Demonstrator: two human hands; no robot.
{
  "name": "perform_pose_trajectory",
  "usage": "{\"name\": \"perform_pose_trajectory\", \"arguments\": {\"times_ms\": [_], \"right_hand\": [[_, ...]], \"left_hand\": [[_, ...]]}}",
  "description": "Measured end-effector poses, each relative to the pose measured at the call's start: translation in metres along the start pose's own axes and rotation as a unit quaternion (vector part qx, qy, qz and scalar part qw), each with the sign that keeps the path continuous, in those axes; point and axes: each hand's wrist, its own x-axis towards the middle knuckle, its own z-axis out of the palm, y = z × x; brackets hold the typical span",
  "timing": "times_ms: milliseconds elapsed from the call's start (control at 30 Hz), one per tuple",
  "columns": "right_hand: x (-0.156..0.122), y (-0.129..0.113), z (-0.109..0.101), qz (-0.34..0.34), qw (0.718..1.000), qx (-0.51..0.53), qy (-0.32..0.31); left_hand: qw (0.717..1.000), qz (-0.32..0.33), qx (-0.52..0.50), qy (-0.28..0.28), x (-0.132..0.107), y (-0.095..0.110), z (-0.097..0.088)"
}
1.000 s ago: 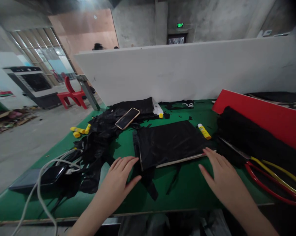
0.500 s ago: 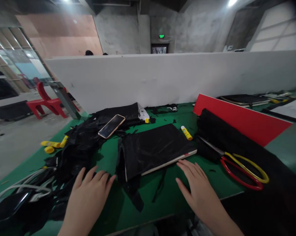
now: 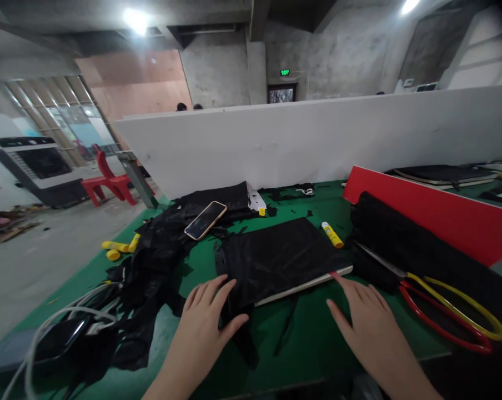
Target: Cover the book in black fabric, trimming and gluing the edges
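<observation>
A book wrapped in black cloth (image 3: 280, 258) lies on the green tabletop, its pale page edge facing me. My left hand (image 3: 207, 316) is at the book's left side, fingers spread, with the fingertips at the cloth there. Near the front right corner is my right hand (image 3: 363, 311), its fingers stretched out and the index fingertip at the page edge. Neither hand grips anything. A loose black strip (image 3: 246, 344) hangs from the book's lower left. Just beyond the right corner lies a yellow glue stick (image 3: 332, 235).
Scissors with red and yellow handles (image 3: 446, 311) rest on black cloth at right, beside a red board (image 3: 434, 216). A phone (image 3: 205, 220) lies on black scraps at left. White cables (image 3: 68, 311) and yellow glue sticks (image 3: 115, 247) are farther left. A white partition (image 3: 276, 147) stands behind.
My left hand has moved right, up to the book's left side, and its fingers now meet the cloth. My right hand stays near the front right corner. The view has shifted left and up.
</observation>
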Motion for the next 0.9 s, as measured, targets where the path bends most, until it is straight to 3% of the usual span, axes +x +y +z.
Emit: {"name": "perform_pose_trajectory", "arguments": {"times_ms": [367,500,600,800,900], "right_hand": [[0.024,-0.034,-0.015,-0.125,0.99,0.063,-0.031],[0.039,-0.038,-0.019,-0.216,0.972,0.034,-0.091],[0.048,-0.031,-0.01,-0.257,0.959,-0.002,-0.117],[0.045,0.005,0.029,-0.283,0.954,-0.073,-0.064],[0.039,0.018,0.037,-0.311,0.945,-0.084,-0.057]], "left_hand": [[0.999,-0.019,-0.045,0.0,0.0,-0.008,0.008],[0.998,0.018,-0.046,0.031,0.0,-0.007,0.005],[0.996,0.061,-0.056,0.039,-0.001,-0.008,0.004],[0.989,0.114,-0.066,0.074,-0.002,-0.007,0.006],[0.987,0.133,-0.041,0.082,-0.003,-0.005,0.005]]}}
